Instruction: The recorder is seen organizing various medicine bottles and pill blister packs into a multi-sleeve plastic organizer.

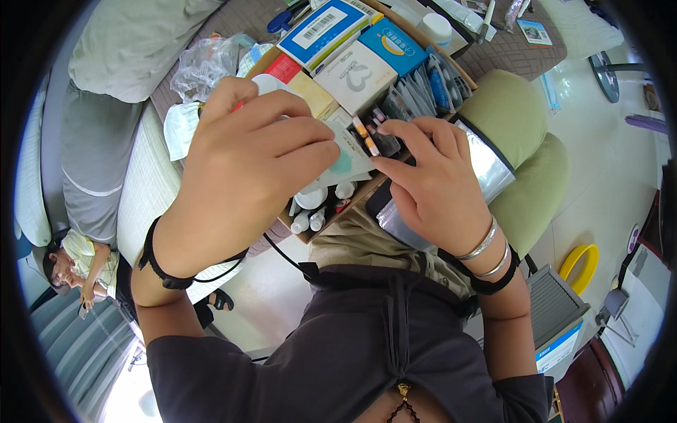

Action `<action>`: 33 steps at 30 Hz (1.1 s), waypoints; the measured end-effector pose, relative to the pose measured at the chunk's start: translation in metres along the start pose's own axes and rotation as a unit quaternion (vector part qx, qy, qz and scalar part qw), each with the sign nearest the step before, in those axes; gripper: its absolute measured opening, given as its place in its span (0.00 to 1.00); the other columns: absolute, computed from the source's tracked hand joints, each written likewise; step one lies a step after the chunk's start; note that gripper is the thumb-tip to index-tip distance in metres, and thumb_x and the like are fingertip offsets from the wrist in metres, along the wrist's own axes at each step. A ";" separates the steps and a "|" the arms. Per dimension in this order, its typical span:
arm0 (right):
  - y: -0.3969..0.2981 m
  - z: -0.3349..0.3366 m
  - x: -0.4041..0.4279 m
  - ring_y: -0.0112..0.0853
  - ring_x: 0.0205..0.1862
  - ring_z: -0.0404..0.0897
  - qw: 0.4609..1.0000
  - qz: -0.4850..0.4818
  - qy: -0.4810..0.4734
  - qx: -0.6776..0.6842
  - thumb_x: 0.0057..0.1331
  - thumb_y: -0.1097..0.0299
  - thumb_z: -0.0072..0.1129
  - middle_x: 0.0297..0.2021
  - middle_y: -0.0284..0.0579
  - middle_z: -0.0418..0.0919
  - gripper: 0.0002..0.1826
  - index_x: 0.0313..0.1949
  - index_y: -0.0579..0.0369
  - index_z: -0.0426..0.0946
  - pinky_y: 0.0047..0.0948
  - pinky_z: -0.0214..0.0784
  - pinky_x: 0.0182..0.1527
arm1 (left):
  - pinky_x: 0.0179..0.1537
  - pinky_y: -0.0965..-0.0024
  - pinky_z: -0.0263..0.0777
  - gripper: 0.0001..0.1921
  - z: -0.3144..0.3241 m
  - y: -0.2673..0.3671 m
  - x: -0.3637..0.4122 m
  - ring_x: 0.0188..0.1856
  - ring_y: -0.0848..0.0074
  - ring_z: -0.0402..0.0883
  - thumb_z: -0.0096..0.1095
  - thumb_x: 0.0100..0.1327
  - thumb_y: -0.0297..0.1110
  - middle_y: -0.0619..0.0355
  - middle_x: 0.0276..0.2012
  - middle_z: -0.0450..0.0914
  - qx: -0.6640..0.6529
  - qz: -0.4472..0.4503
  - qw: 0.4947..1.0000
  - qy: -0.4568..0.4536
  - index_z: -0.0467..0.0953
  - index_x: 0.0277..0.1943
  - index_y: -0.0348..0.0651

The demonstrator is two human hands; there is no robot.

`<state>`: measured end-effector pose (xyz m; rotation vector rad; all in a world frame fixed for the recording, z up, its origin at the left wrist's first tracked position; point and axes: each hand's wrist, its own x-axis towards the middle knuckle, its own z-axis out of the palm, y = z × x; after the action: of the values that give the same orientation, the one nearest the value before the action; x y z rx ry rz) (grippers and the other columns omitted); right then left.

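My left hand (259,143) is curled over a flat white packet (346,153) with a pale green patch, its thumb hidden underneath. My right hand (433,180) has its fingers spread, one fingertip at the packet's corner and another by dark blister strips (389,140). Orange-and-white capsules (365,136) lie between those fingertips. Below both hands is a cardboard box (365,193) crowded with medicine boxes and packs. Several white bottles and tubes (311,203) stand in its near corner. A white carton (355,78) and silvery sachets (415,92) fill the far part.
A silver-lined pouch (396,224) lies under my right hand. Crumpled clear plastic (206,66) lies left of the box on the brown patterned surface (227,24). Green cushions (505,108) are at the right. A seated person (90,264) holds a phone at the far left.
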<state>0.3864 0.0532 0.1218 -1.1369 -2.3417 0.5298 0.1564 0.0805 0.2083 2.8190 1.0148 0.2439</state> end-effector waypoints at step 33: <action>0.027 0.002 -0.007 0.37 0.51 0.76 0.993 -0.067 0.092 0.024 0.50 0.75 0.60 0.43 0.39 0.81 0.11 0.36 0.56 0.79 0.39 0.70 0.54 | 0.45 0.61 0.74 0.12 0.062 -0.012 0.037 0.45 0.59 0.79 0.56 0.49 0.21 0.52 0.39 0.81 -0.116 0.038 0.983 -0.137 0.79 0.38 0.37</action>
<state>0.4056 0.0633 0.1038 -0.9564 -2.2143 0.4118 0.1893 0.1093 0.1495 2.5911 0.7669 -0.0191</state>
